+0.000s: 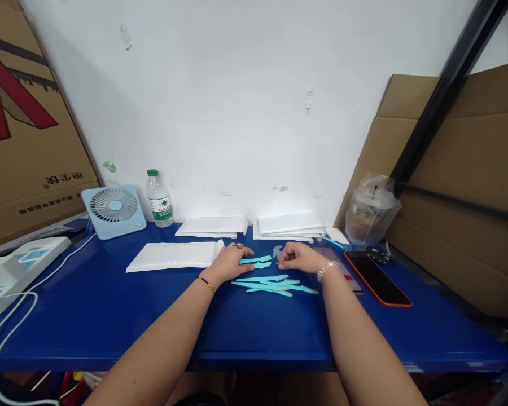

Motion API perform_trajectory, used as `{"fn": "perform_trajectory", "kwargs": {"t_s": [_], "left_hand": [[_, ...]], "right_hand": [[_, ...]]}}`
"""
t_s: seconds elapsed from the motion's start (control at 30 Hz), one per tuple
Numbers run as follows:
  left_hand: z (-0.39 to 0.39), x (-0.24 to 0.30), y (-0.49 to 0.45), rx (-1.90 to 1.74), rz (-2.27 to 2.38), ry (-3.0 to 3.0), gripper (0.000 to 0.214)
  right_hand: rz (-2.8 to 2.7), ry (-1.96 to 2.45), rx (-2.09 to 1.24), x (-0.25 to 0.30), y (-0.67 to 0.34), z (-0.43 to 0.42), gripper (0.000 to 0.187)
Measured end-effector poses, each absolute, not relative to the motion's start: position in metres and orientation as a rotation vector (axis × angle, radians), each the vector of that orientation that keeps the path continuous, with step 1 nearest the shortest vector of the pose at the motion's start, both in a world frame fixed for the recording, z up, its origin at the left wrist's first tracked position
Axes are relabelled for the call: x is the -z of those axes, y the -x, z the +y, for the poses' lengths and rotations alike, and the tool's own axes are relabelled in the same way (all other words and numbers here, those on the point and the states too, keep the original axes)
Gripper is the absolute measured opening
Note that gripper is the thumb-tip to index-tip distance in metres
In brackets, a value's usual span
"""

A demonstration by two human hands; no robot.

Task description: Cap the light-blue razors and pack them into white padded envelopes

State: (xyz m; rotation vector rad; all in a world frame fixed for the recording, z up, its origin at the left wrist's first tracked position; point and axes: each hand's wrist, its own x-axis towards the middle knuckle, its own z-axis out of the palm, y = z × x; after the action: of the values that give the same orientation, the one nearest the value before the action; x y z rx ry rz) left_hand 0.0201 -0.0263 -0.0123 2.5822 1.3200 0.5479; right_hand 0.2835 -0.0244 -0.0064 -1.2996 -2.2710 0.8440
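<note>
My left hand (pixel 230 261) rests on the blue table (pixel 110 316), fingers stretched flat over a light blue plastic piece (pixel 257 261). My right hand (pixel 298 257) lies just right of it, fingers curled in a pinch near a small grey piece (pixel 276 251); what it holds is hidden. Several thin light blue plastic pieces (pixel 275 283) lie in a loose heap in front of both hands. A white padded envelope (pixel 173 255) lies flat to the left of my left hand.
Two stacks of white envelopes (pixel 290 224) sit by the wall. A small blue fan (pixel 114 210) and a water bottle (pixel 160 198) stand at the back left, a bagged drink cup (pixel 370 210) and a phone (pixel 376 278) at the right. A white device (pixel 12 268) with cables sits far left.
</note>
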Motion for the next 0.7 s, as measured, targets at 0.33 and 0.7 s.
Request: {"fn": "perform_trajectory", "kwargs": {"t_s": [0.33, 0.7], "left_hand": [[-0.037, 0.005, -0.030, -0.594, 1.149, -2.537, 0.033], [-0.033, 0.005, -0.024, -0.571, 1.257, -2.487, 0.032]], "right_hand": [[-2.418, 1.229, -0.920, 0.001, -0.269, -0.033, 0.024], [-2.096, 1.484, -0.613, 0.013, -0.285, -0.016, 0.020]]}}
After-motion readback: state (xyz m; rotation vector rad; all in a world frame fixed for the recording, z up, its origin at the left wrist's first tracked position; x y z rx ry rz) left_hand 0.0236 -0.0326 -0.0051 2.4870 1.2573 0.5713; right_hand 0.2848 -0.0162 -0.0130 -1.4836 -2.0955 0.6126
